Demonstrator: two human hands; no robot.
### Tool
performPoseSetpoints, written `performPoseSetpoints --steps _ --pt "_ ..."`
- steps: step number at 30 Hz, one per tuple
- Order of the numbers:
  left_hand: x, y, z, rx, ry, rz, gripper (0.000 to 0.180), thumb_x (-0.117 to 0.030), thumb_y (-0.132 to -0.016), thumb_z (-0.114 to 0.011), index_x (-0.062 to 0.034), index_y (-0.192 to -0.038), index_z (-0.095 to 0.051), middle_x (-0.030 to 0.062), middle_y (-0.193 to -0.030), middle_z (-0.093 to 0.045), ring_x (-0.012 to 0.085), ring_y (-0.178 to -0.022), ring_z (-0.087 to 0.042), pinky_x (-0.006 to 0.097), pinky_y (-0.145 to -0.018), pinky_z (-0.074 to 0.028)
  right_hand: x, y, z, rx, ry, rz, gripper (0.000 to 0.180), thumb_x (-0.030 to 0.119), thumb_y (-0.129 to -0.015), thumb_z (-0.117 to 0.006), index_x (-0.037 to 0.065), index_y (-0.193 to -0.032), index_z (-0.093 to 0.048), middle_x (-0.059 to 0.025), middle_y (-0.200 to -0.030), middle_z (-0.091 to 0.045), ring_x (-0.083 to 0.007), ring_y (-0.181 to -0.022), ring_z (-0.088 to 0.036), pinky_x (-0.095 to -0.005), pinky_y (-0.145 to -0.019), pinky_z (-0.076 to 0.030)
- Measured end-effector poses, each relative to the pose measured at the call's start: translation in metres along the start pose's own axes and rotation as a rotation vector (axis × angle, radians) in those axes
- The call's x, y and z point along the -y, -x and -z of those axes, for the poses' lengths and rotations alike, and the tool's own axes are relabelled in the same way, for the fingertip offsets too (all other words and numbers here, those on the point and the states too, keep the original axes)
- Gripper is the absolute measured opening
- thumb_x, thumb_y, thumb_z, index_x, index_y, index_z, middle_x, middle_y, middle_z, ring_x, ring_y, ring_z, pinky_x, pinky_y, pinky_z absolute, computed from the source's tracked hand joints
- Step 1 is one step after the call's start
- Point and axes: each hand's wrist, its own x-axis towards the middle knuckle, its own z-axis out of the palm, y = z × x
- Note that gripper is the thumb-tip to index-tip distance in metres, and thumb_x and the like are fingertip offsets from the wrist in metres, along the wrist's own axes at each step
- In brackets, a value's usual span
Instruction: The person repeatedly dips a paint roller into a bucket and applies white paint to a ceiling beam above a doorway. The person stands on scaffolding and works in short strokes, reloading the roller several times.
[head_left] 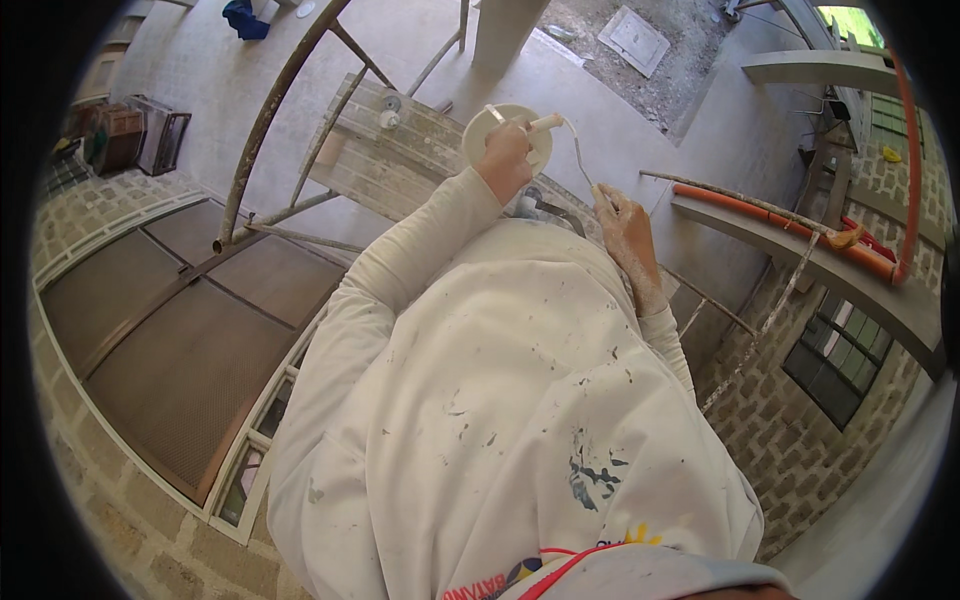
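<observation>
My left hand (507,160) is closed on a round white paint container (479,135), held out in front of my chest; how the fingers grip it is partly hidden. Closed around the handle end of a small paint roller (577,150), my right hand (630,235) has whitish smears on it. The roller's thin bent wire runs up to a pale cylindrical head (547,123), which lies at the container's right side, over or against its rim. Paint spots mark my white long-sleeved shirt (520,340).
Below me is a scaffold platform of worn planks (375,150) with a small round white item (389,119) on it. Rusty scaffold pipes (285,95) rise at left. An orange pipe (740,200) runs along a beam at right. Far below lies a concrete floor (200,60).
</observation>
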Motion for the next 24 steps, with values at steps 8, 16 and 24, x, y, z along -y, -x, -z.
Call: performPoseSetpoints --steps 8,16,24 --pt "0.111 -0.130 0.053 0.253 -0.623 -0.960 0.022 -0.013 -0.091 -0.062 -0.0023 -0.110 -0.059 0.0083 -0.096 -0.058 0.0209 -0.087 -0.057 0.040 -0.075 -0.049 0.017 -0.016 -0.002 0.277 0.119 -0.107 0.041 0.031 -0.098 -0.056 0.001 -0.122 -0.072 -0.0273 -0.111 -0.071 -0.0439 -0.107 -0.068 -0.0466 -0.095 -0.052" --pt "0.091 -0.052 0.001 -0.116 0.005 -0.183 0.020 -0.012 -0.090 -0.064 -0.0043 -0.109 -0.059 0.0070 -0.096 -0.058 0.0199 -0.089 -0.057 0.038 -0.076 -0.047 0.008 -0.105 -0.075 0.392 0.352 -0.017 0.028 0.021 -0.096 -0.057 0.005 -0.110 -0.076 -0.0269 -0.104 -0.072 -0.0465 -0.100 -0.068 -0.0515 -0.087 -0.053" --pt "0.050 -0.004 -0.012 -0.225 0.033 -0.105 0.018 -0.013 -0.093 -0.062 -0.0048 -0.108 -0.057 0.0064 -0.095 -0.057 0.0187 -0.088 -0.055 0.038 -0.077 -0.047 0.008 -0.067 -0.051 0.411 0.375 0.023 0.023 0.018 -0.094 -0.058 0.002 -0.099 -0.074 -0.0277 -0.101 -0.071 -0.0482 -0.096 -0.068 -0.0539 -0.085 -0.052"
